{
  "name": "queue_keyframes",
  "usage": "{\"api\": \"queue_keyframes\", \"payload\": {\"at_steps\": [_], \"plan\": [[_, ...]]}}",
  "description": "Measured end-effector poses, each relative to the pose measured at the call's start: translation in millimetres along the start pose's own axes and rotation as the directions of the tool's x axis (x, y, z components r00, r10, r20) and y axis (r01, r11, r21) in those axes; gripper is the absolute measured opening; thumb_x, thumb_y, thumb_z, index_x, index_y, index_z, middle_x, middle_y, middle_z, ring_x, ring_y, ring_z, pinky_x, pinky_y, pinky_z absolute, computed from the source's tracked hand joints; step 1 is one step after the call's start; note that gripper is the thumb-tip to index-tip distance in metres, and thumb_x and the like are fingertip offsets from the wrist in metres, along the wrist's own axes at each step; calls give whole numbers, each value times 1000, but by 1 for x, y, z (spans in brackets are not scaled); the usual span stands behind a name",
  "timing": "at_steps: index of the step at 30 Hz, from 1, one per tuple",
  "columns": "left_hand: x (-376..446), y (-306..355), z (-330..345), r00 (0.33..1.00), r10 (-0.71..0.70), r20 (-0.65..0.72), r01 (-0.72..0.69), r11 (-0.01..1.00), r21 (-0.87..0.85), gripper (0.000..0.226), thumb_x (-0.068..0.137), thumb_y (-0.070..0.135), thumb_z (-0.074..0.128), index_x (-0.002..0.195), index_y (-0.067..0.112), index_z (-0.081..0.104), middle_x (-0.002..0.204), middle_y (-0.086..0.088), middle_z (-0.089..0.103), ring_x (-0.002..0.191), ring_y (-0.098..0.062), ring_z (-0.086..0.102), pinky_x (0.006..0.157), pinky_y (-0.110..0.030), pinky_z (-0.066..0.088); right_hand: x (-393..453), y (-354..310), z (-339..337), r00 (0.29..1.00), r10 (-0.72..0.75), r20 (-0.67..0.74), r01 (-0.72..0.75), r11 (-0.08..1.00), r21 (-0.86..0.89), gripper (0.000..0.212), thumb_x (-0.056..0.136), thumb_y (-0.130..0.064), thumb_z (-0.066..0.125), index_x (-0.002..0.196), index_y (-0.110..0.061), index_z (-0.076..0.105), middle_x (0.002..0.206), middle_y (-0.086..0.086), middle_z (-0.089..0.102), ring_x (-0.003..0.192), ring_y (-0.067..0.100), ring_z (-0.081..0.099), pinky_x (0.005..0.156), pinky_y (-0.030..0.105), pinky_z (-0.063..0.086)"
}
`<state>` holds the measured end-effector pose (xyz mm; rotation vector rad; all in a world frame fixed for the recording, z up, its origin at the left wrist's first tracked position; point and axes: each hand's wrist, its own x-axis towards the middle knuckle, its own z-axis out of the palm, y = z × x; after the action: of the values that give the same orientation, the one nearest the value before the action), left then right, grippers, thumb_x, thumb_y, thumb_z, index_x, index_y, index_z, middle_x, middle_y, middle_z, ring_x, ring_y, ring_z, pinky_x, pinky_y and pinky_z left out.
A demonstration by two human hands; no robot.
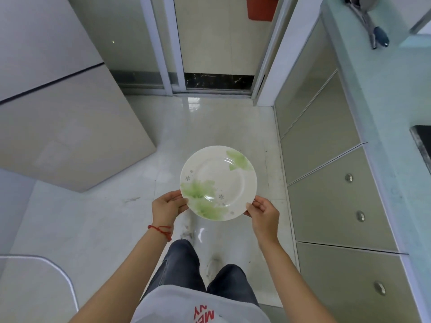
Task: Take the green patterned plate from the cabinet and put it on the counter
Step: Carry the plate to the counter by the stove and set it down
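- The person is holding a round white china plate with soft green leaf shapes and tiny grey stars out in front of the body, over the shiny pale floor tiles.
- The plate is already out of the cabinet and is not on the counter yet. It is up in the air, face up and nearly flat.
- The left hand is gripping the near left edge of the plate. Its thumb is lying on top of the rim, and the other fingers are tucked underneath, so I cannot tell how they are sitting.
- The right hand is gripping the near right edge. Its fingers are curled close together, pinching the rim.
- Two hands, one on each side, are probably there to keep the plate from tipping or slipping, since china is smooth and can break if it is dropped.
- A thin red string bracelet is sitting on the left wrist.
- The long pale green counter top is running down the right side, above grey cupboard doors with round silver knobs. It is well apart from the plate.
- A blue-handled kitchen tool is lying at the far end of the counter, so the nearer part looks like the better spot.
- I think the carrying step is going on now, and the next move is turning right and lowering the plate gently.
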<state>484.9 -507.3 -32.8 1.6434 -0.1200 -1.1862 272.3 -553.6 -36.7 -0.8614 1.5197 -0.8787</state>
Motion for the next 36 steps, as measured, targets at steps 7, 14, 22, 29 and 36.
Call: {"api": "queue_keyframes", "payload": {"at_steps": [7, 14, 22, 29, 36], "plan": [[94, 54, 41, 996, -27, 80, 22, 997, 72, 22, 73, -15, 59, 93, -7, 64, 79, -11, 68, 65, -17, 69, 54, -17, 57, 78, -30, 45, 995, 27, -98, -22, 998, 56, 24, 80, 5, 59, 97, -11, 63, 88, 4, 69, 81, 14, 67, 60, 16, 55], [178, 125, 82, 986, -45, 160, 18, 986, 163, 25, 75, -15, 57, 99, -8, 62, 92, -17, 67, 84, -31, 65, 65, -23, 59, 147, -73, 94, 980, 53, -189, -32, 993, 115, 24, 79, 6, 58, 91, -14, 64, 88, 9, 69, 81, 17, 67, 61, 17, 56], [231, 168, 146, 973, -64, 221, 13, 974, 226, 25, 75, -14, 57, 98, -7, 64, 86, -12, 68, 78, -26, 66, 59, -18, 58, 215, -107, 99, 961, 81, -265, -43, 988, 148, 23, 79, 6, 59, 92, -12, 65, 82, 5, 70, 71, 7, 67, 63, 19, 56], [266, 194, 234, 967, -27, 253, -37, 969, 243, 24, 74, -15, 57, 95, -6, 65, 82, -9, 68, 62, -12, 69, 54, -16, 56, 294, -138, 74, 952, 80, -294, -19, 979, 203, 24, 79, 7, 58, 89, -14, 64, 83, 7, 69, 75, 15, 66, 58, 16, 55], [287, 212, 323, 951, -27, 309, -57, 964, 260, 26, 74, -17, 57, 98, -8, 63, 82, -8, 67, 60, -10, 68, 54, -15, 56, 356, -169, 36, 934, 86, -347, -7, 975, 222, 21, 80, 8, 56, 93, -7, 63, 84, 10, 68, 75, 17, 65, 61, 17, 56]]}}
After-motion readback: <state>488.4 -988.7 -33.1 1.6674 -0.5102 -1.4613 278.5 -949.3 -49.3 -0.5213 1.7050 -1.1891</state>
